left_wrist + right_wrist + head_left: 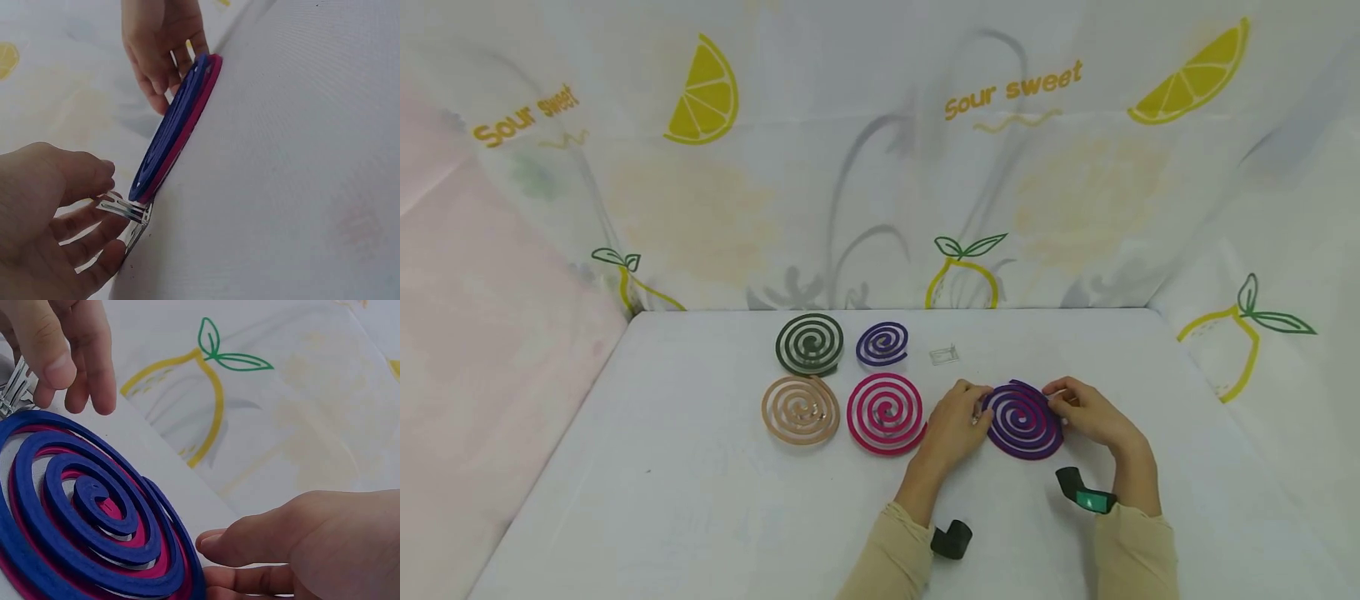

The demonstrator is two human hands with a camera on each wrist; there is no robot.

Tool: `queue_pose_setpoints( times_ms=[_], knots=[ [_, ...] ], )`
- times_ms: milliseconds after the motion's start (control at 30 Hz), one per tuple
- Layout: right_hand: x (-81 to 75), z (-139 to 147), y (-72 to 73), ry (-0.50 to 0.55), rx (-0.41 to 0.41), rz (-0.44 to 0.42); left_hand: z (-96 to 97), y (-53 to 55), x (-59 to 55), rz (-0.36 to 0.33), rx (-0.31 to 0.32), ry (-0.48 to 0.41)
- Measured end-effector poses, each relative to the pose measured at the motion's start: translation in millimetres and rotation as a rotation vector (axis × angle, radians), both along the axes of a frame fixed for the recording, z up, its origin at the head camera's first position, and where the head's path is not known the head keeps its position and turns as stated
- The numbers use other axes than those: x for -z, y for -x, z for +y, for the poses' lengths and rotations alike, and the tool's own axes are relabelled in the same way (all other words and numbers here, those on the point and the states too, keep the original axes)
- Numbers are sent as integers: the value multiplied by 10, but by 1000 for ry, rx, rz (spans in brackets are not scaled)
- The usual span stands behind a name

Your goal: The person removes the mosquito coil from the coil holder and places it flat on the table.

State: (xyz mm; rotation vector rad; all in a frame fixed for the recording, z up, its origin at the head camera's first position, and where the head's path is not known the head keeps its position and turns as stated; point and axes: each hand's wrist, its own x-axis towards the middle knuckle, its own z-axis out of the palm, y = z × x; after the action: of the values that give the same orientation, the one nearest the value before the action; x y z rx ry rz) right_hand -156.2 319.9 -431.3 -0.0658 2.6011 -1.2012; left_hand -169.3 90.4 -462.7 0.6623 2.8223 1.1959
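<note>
A blue-purple mosquito coil [1024,417] lies stacked on a pink one [161,178], the two nearly flush. The pair sits just above the table at the right. At its left edge my left hand [957,421] has thumb and fingers round a silver metal stand [128,209], which reaches to the coils' rim. On the opposite edge my right hand [1093,412] holds the rim of the coils, thumb on the upper side, fingers lower at the edge [250,581]. The lower part of the stand is hidden under the coils in the head view.
Left of my hands lie a dark green coil [809,344], a small purple coil [882,343], a tan coil [800,410] and a pink coil [887,414], with bits of metal showing through several. A small flat metal piece [944,355] lies behind my left hand.
</note>
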Motion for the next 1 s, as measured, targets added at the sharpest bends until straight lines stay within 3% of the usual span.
queue_pose_setpoints(
  times_ms=[267, 433, 700, 1000],
  knots=[
    [-19, -32, 0, 10, -1, 4, -55, -1, -72, 3, 16, -29],
    [-21, -48, -16, -28, 25, 23, -155, 8, -158, 7, 57, -93],
    [-50, -121, -2, -92, 65, 127, -350, 72, -272, 28, 92, -177],
    [-98, -249, 54, -53, 34, 223, -450, 86, -353, 55, 90, -209]
  ],
)
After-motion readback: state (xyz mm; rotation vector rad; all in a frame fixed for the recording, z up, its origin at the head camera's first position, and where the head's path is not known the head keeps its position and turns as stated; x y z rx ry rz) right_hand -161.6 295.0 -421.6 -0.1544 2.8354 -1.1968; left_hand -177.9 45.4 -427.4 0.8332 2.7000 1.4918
